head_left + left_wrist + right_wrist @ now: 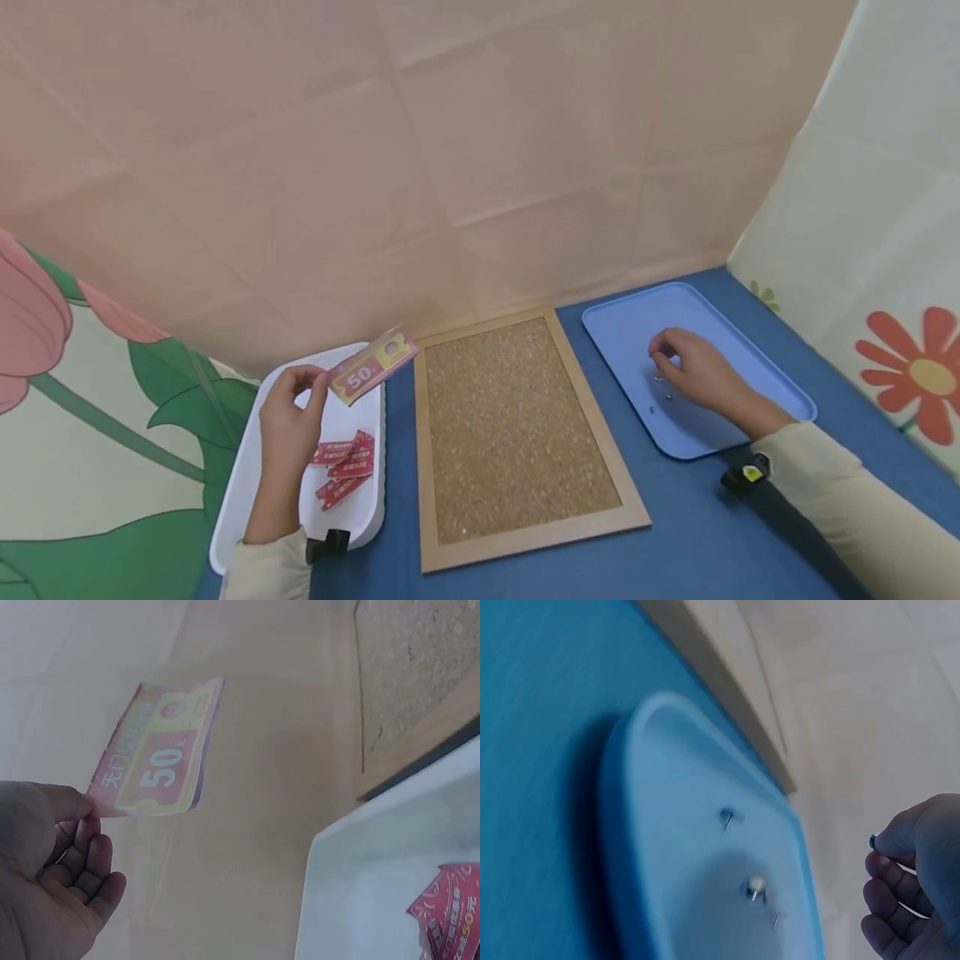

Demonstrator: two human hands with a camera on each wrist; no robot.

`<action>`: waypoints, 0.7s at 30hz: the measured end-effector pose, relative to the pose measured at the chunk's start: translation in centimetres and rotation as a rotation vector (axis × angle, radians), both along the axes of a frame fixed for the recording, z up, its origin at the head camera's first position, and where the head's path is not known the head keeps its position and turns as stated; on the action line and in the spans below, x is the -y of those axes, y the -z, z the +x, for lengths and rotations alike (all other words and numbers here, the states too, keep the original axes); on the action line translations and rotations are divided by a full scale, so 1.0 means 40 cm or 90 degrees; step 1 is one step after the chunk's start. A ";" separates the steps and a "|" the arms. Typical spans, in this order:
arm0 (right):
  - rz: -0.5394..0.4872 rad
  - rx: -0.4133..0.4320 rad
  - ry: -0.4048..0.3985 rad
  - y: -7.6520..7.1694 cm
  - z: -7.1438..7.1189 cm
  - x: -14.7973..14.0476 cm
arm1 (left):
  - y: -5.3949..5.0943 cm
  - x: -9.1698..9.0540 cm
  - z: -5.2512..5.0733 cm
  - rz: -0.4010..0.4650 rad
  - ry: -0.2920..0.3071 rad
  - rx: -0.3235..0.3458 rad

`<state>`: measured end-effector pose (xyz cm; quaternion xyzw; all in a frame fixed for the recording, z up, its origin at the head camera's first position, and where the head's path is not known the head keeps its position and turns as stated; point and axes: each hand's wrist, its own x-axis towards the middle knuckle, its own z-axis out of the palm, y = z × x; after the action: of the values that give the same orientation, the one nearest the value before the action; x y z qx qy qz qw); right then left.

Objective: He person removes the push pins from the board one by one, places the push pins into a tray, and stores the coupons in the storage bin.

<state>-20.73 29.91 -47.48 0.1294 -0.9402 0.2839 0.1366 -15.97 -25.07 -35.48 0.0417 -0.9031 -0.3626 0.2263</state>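
My left hand [288,429] pinches a pink and yellow paper coupon [375,367] by its corner, above the white tray. "50" is printed large on the coupon [161,766], which bends slightly in the left wrist view. Over the blue tray [622,325], my right hand [697,371] has thumb and forefinger pressed together. Between those fingertips the right wrist view shows the small edge of a thumbtack [874,841], mostly hidden by the thumb. Several more thumbtacks [756,885] lie loose in the tray beneath, their metal pins showing.
A wood-framed cork board [525,433] lies on the blue table between both trays. Several red coupons [348,467] rest in the white tray [367,521] at left. Behind stands a beige paper-like wall [450,167]; a flower-printed sheet [885,208] rises at right.
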 end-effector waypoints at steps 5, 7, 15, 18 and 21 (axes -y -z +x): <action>0.006 0.004 0.003 0.014 0.017 -0.042 | 0.002 0.028 0.009 0.002 -0.003 0.032; 0.005 0.012 0.004 0.018 0.023 -0.058 | 0.004 0.040 0.013 0.010 -0.010 0.048; 0.017 0.042 0.031 0.037 0.040 -0.106 | 0.013 0.092 0.020 0.057 -0.025 0.136; 0.009 0.060 0.038 0.040 0.044 -0.117 | 0.021 0.112 0.021 0.076 -0.029 0.154; -0.006 0.078 0.044 0.044 0.048 -0.126 | 0.033 0.137 0.020 0.109 -0.028 0.176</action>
<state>-18.80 34.94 -49.24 0.0786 -0.9494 0.2909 0.0889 -15.16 -30.57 -36.80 0.1300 -0.8904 -0.4237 0.1033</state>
